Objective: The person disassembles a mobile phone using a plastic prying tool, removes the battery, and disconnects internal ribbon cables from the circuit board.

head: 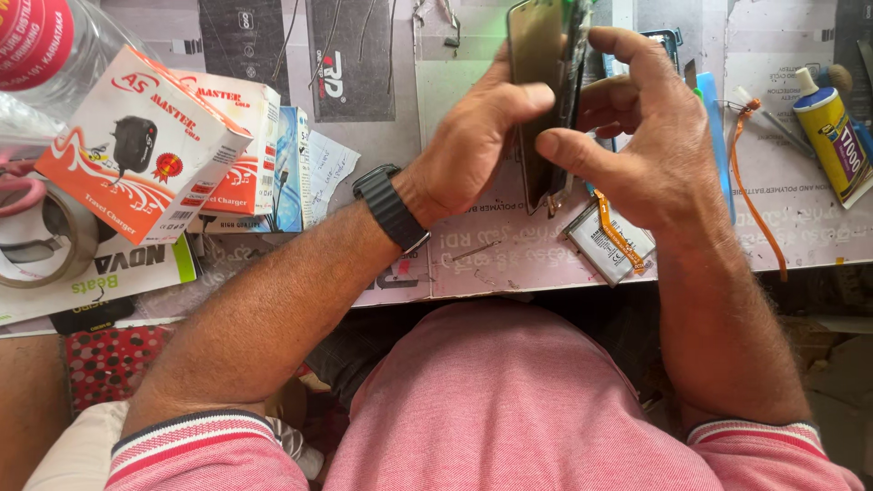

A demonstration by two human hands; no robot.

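Glass-fronted smartphone (538,91) stood on edge above the workbench (509,264).
Left hand (473,150) grips its face to steady it; right hand (650,136) pinches the open side; loose battery (607,241) beneath.

Your bench's left edge: orange-white charger boxes (145,145), green-white flat box (109,273) beneath. Right edge: yellow-blue labelled glue tube (832,145).
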